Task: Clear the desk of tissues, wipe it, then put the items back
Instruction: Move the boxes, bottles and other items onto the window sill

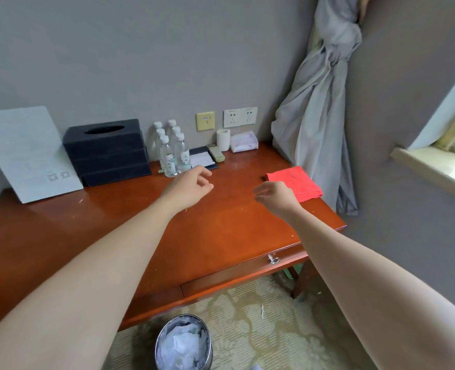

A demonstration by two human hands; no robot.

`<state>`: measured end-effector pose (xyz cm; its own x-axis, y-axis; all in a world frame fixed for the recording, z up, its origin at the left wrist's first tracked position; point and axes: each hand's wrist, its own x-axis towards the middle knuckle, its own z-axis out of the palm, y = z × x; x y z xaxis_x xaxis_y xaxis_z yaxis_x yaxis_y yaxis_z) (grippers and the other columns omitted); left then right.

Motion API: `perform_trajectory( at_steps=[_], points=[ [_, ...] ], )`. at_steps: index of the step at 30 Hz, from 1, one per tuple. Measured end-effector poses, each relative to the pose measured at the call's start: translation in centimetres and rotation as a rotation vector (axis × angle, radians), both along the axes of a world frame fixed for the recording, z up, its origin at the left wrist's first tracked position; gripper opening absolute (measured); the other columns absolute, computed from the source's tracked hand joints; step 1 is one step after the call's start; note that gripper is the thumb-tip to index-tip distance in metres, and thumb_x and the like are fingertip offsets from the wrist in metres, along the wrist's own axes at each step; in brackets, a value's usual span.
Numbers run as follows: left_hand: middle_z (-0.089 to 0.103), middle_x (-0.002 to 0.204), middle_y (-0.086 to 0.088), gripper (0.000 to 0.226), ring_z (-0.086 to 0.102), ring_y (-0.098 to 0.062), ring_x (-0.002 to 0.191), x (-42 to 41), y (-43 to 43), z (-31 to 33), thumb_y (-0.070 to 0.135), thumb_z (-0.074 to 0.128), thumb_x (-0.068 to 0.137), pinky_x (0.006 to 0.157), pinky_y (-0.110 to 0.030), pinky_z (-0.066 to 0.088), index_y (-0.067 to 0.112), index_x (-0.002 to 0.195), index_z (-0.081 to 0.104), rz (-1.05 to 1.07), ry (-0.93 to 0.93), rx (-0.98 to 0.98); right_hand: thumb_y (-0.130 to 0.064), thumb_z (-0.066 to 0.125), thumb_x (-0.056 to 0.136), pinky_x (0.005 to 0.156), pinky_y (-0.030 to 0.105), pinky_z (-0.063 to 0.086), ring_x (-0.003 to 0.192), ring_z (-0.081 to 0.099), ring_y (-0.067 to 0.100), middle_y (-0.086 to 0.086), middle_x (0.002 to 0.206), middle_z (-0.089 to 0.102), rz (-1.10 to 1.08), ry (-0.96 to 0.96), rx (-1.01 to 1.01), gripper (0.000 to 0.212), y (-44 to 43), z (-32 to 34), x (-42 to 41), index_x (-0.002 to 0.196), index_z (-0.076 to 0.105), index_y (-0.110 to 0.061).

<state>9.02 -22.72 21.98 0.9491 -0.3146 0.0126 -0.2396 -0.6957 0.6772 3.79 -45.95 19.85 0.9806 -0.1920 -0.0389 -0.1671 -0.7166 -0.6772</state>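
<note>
A glossy reddish-brown wooden counter (221,222) carries a folded red cloth (294,182) lying flat near its right edge. Along the counter's back edge, left to right, stand a white printed card (26,153) leaning on the wall, a black rectangular tissue box (106,150) with an oval slot on top, clear plastic water bottles (171,150) with white caps, a white notepad (202,158), a pale remote control (216,153), an upright white paper roll (223,139) and a soft tissue pack (243,141). Crumpled white tissues (182,343) fill a round metal bin (159,343) on the floor below the counter's front edge.

I see a glossy red-brown desk (221,222), a red cloth (294,182) at its right edge, a black box (106,152) at the back edge, a grey wall (140,62) and a pale green leaf-patterned carpet (261,316).
</note>
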Motion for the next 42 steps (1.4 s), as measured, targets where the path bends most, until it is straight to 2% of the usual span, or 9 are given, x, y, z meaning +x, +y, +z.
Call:
perform_trajectory(
  at_steps=[3, 6, 9, 11, 15, 17, 22, 34, 42],
  points=[
    [0.063, 0.103, 0.018, 0.026, 0.062, -0.005, 0.097, 0.2, -2.0, 1.3, 0.035, 0.06, 0.095, 0.089, -0.035, 0.053, 0.032, 0.121, 0.057, -0.012, 0.018, 0.009, -0.015, 0.064, 0.088, 0.073, 0.02, 0.04, 0.099, 0.065, 0.019, 0.004, 0.109, 0.071, 0.022, -0.023, -0.04, 0.022, -1.4, 2.2, 0.4, 0.108, 0.072, -0.017],
    [0.063, 0.095, 0.019, 0.026, 0.062, -0.007, 0.093, 1.0, -4.0, 2.0, 0.034, 0.06, 0.094, 0.078, -0.031, 0.051, 0.031, 0.12, 0.058, 0.009, 0.017, -0.016, -0.016, 0.063, 0.088, 0.066, 0.019, 0.04, 0.084, 0.06, 0.014, 0.003, 0.107, 0.071, 0.026, -0.035, -0.039, 0.022, -3.1, 3.5, 0.9, 0.108, 0.071, -0.019],
    [0.06, 0.088, 0.021, 0.026, 0.061, -0.011, 0.097, 2.0, -5.9, 2.4, 0.032, 0.059, 0.094, 0.075, -0.031, 0.047, 0.028, 0.12, 0.059, 0.029, -0.003, -0.056, -0.016, 0.062, 0.088, 0.069, 0.019, 0.042, 0.088, 0.061, 0.014, 0.001, 0.109, 0.072, 0.008, -0.046, -0.02, 0.023, -5.1, 3.8, 1.7, 0.108, 0.071, -0.021],
    [0.06, 0.093, 0.022, 0.026, 0.061, -0.011, 0.099, 2.7, -6.9, 2.4, 0.031, 0.06, 0.094, 0.081, -0.033, 0.05, 0.028, 0.119, 0.059, 0.038, -0.009, -0.062, -0.016, 0.061, 0.087, 0.07, 0.019, 0.041, 0.089, 0.061, 0.013, -0.001, 0.109, 0.072, -0.01, -0.036, -0.024, 0.024, -6.2, 3.8, 2.3, 0.107, 0.071, -0.023],
    [0.062, 0.101, 0.019, 0.028, 0.062, -0.011, 0.098, 5.2, -8.4, 1.8, 0.031, 0.06, 0.093, 0.072, -0.028, 0.046, 0.028, 0.121, 0.058, 0.048, 0.014, -0.066, -0.014, 0.059, 0.088, 0.075, 0.018, 0.039, 0.089, 0.055, 0.01, -0.001, 0.111, 0.07, -0.015, -0.027, -0.02, 0.027, -8.0, 3.5, 4.2, 0.11, 0.072, -0.021],
    [0.062, 0.1, 0.017, 0.029, 0.06, -0.011, 0.101, 6.9, -9.1, 1.4, 0.031, 0.061, 0.094, 0.073, -0.027, 0.045, 0.027, 0.122, 0.057, 0.054, 0.031, -0.086, -0.013, 0.06, 0.088, 0.079, 0.018, 0.04, 0.093, 0.057, 0.01, -0.001, 0.113, 0.07, -0.007, -0.014, -0.016, 0.027, -8.8, 3.3, 5.8, 0.112, 0.071, -0.019],
    [0.062, 0.103, 0.015, 0.029, 0.058, -0.009, 0.096, 12.5, -10.8, 0.1, 0.034, 0.062, 0.094, 0.07, -0.024, 0.04, 0.029, 0.123, 0.056, 0.045, 0.039, -0.064, -0.013, 0.062, 0.088, 0.094, 0.03, 0.049, 0.107, 0.062, 0.017, 0.001, 0.115, 0.069, -0.009, -0.028, -0.006, 0.026, -10.5, 2.7, 11.7, 0.112, 0.071, -0.017],
    [0.061, 0.123, 0.004, 0.04, 0.055, -0.011, 0.1, 25.4, -14.5, -3.2, 0.032, 0.062, 0.095, 0.085, -0.025, 0.041, 0.023, 0.133, 0.051, 0.106, 0.198, -0.078, -0.013, 0.06, 0.09, 0.086, 0.033, 0.055, 0.092, 0.062, 0.015, 0.002, 0.112, 0.068, 0.01, 0.064, 0.026, 0.025, -14.6, 0.0, 25.4, 0.113, 0.069, -0.017],
    [0.055, 0.131, -0.001, 0.048, 0.055, -0.014, 0.105, 34.0, -17.9, -7.4, 0.033, 0.062, 0.095, 0.085, -0.027, 0.043, 0.021, 0.138, 0.045, 0.227, 0.314, -0.081, -0.015, 0.06, 0.092, 0.089, 0.023, 0.045, 0.108, 0.061, 0.018, 0.002, 0.116, 0.066, 0.097, 0.192, 0.044, 0.032, -18.0, -3.7, 36.4, 0.124, 0.061, -0.016]
  ],
)
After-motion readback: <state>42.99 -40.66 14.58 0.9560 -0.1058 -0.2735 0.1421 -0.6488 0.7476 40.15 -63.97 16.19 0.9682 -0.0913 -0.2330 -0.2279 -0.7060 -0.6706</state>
